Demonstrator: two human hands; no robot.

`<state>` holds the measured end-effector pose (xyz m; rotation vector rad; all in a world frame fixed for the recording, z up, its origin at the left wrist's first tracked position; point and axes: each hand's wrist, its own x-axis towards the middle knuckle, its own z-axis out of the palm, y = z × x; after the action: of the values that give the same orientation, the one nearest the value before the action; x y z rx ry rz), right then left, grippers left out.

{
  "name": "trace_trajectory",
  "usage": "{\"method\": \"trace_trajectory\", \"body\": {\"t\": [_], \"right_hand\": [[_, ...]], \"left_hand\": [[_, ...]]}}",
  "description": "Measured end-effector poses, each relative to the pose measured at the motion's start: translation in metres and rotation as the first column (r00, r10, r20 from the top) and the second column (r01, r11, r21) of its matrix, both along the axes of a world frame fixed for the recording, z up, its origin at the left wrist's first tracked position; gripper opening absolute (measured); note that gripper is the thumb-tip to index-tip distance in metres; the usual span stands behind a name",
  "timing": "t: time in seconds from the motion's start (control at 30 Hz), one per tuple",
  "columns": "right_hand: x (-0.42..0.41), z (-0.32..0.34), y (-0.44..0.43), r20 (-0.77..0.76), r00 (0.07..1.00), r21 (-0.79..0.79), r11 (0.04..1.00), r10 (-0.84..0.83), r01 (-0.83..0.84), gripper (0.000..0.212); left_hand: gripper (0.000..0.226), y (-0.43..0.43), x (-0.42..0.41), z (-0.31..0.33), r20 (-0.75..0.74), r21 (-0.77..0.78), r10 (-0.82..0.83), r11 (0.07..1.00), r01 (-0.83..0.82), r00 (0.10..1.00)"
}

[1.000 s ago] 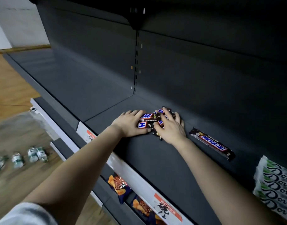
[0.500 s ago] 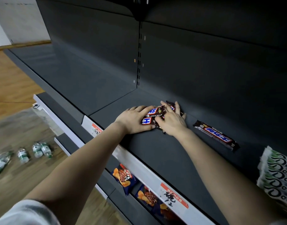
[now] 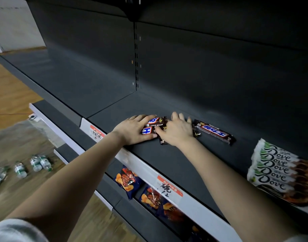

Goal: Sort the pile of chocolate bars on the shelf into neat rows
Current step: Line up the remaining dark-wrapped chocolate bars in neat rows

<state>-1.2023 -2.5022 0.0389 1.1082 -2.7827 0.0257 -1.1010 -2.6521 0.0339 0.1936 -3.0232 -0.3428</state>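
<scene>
Since the earlier views the left hand (image 3: 132, 130) and right hand (image 3: 177, 131) have slid the pile of chocolate bars (image 3: 156, 124) toward the right of the frame. The right hand now lies just beside the lone bar (image 3: 214, 131), which rests flat and slanted on the dark shelf (image 3: 167, 159), right of centre. Both hands press down on the pile with fingers straight and spread, clenching nothing, and they cover so much of it that the number of bars is hard to tell. Dove bars (image 3: 275, 170) lie in a neat row at the right edge, well apart from the pile.
</scene>
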Motion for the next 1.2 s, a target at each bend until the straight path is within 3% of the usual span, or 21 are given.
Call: {"method": "trace_trajectory", "body": {"t": [0.1,0.27,0.67,0.9,1.07,1.2], "right_hand": [[0.004,0.001,0.02,-0.009,1.0,-0.021,1.0,0.017,-0.017,0.062],[0.014,-0.006,0.046,0.118,0.993,-0.167,0.986,0.009,0.011,0.056],[0.036,-0.011,0.065,0.196,0.979,-0.043,0.996,-0.065,0.075,0.06],[0.054,-0.008,0.079,0.24,0.949,-0.03,0.976,-0.204,0.217,0.058],[0.073,-0.005,0.087,0.248,0.916,-0.02,0.944,-0.316,0.33,0.057],[0.085,-0.005,0.099,0.239,0.893,-0.013,0.918,-0.381,0.396,0.059]], "left_hand": [[0.076,0.015,0.006,0.0,0.011,-0.001,0.008,1.0,-0.008,1.0],[0.088,0.039,0.009,-0.004,0.013,-0.023,-0.002,1.0,0.002,1.0],[0.082,0.067,0.015,-0.009,-0.047,-0.129,0.017,0.991,-0.023,0.999],[0.087,0.064,0.006,-0.005,0.047,-0.078,-0.163,0.983,0.167,0.985],[0.075,0.064,0.005,-0.003,0.079,-0.086,-0.301,0.948,0.307,0.95],[0.09,0.071,-0.002,-0.003,0.063,-0.073,-0.422,0.902,0.426,0.905]]}}
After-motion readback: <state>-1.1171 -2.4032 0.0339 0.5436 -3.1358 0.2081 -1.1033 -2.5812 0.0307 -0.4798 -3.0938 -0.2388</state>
